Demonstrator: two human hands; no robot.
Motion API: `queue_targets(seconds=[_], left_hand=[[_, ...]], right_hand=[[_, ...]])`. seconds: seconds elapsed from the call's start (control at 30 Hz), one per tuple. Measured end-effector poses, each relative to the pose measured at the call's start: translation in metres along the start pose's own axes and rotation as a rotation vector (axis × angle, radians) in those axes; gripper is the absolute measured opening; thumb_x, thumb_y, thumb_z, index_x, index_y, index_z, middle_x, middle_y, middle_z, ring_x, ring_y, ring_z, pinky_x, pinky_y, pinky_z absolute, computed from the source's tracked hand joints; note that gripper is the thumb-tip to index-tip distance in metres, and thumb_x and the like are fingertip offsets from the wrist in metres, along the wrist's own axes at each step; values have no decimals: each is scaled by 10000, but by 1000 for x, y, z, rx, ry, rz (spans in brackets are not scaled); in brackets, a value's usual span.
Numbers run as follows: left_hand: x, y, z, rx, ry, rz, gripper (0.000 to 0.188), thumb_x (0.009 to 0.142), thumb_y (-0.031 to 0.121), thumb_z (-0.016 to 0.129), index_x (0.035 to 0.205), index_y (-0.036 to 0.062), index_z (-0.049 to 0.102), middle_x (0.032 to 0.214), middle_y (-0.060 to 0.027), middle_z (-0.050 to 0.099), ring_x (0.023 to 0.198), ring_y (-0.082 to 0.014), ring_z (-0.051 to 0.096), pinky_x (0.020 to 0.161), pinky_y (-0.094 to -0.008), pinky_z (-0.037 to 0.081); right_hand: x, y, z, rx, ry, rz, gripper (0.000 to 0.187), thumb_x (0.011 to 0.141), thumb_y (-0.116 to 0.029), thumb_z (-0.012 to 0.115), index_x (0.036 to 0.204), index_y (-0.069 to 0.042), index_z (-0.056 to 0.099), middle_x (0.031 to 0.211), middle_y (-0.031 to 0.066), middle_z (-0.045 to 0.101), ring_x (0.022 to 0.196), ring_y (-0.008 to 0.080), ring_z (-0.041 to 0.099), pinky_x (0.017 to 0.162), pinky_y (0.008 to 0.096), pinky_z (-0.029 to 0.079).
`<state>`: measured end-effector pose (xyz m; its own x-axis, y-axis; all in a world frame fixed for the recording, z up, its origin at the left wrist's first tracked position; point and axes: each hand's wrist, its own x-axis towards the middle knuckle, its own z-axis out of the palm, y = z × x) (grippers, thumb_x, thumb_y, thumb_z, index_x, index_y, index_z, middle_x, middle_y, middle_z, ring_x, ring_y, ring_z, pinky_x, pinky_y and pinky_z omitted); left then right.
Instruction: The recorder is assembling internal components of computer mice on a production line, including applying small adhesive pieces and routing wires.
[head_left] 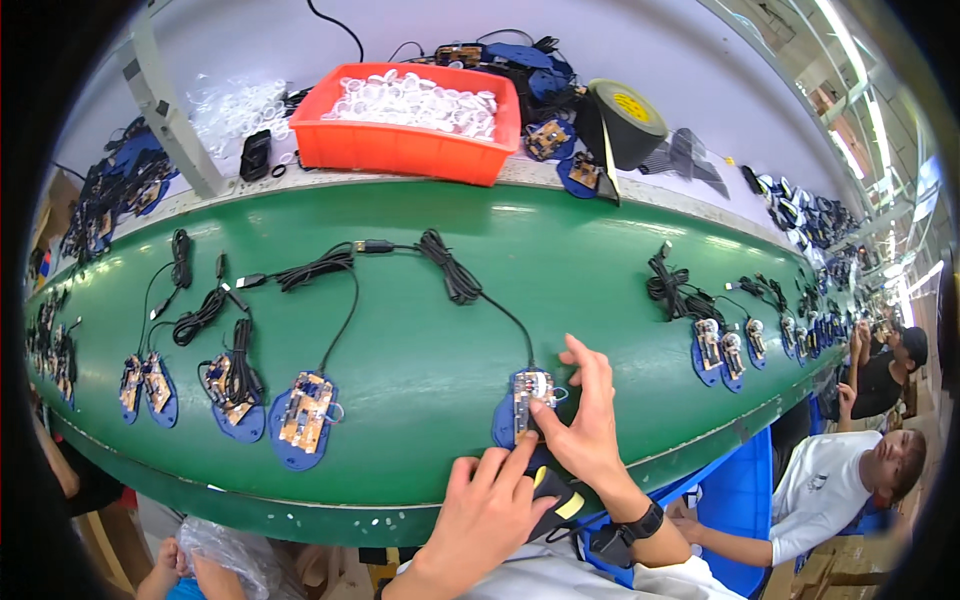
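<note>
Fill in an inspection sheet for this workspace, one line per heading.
Surface: green bench top, small pale specks on its near side.
Job's things: circuit board on a blue base, bearing a pale round part; dark piece with yellow bands by the left hand.
Clutter: orange-red bin of pale rings and black roll on the back ledge.
Grips: left fingertip at the board's near end; right hand thumb on the board, fingers spread.
Cables: black cable, bundled, leaving the base's far end.
Surroundings: white-topped person and blue crate, right.
</note>
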<state>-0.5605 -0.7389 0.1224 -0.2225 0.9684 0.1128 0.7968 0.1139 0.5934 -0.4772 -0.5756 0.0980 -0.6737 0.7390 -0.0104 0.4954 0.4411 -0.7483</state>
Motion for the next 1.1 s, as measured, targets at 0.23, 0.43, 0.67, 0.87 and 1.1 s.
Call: queue_targets(seconds=[0.23, 0.43, 0.67, 0.87, 1.1], left_hand=[[7, 3, 6, -18, -22, 56, 413, 843, 357, 814, 918, -36, 710, 1452, -147, 603, 1101, -264, 573, 888, -427, 460], [6, -3, -6, -102, 24, 23, 407, 831, 324, 831, 920, -51, 700, 1465, -156, 594, 1107, -287, 582, 881, -426, 468], [-23, -21, -56, -252, 278, 40, 427, 745, 257, 925, 737, -17, 597, 1369, -213, 639, 1147, -406, 637, 941, -488, 532], [-68, -56, -86, 163, 459, -376, 391, 738, 195, 916, 917, -79, 702, 1432, -198, 602, 1413, -489, 456, 1088, -562, 439], [-72, -69, -72, 144, 347, -315, 497, 835, 254, 849, 1210, -29, 689, 1440, -200, 594, 1357, -460, 498, 1103, -567, 377]], right_hand=[[-20, 9, -24, -107, -4, -55, 768, 792, 34, 722, 1511, -47, 462, 1353, 196, 500, 1263, 369, 487, 1078, 466, 392], [-12, -6, -25, 37, -207, -80, 799, 739, -26, 753, 1491, -68, 485, 1397, 194, 488, 1327, 396, 454, 1150, 488, 345], [-3, -22, -35, -352, -274, -396, 526, 791, -337, 883, 1256, -162, 712, 1398, 114, 538, 1319, 354, 471, 1057, 531, 310], [12, -3, -68, -512, -274, -315, 477, 796, -340, 872, 1205, -143, 727, 1366, 103, 561, 1302, 353, 481, 1046, 547, 321], [97, -43, -100, -649, -188, -597, 448, 847, -243, 828, 1237, -84, 673, 1291, 124, 595, 1272, 350, 513, 1049, 498, 378]])
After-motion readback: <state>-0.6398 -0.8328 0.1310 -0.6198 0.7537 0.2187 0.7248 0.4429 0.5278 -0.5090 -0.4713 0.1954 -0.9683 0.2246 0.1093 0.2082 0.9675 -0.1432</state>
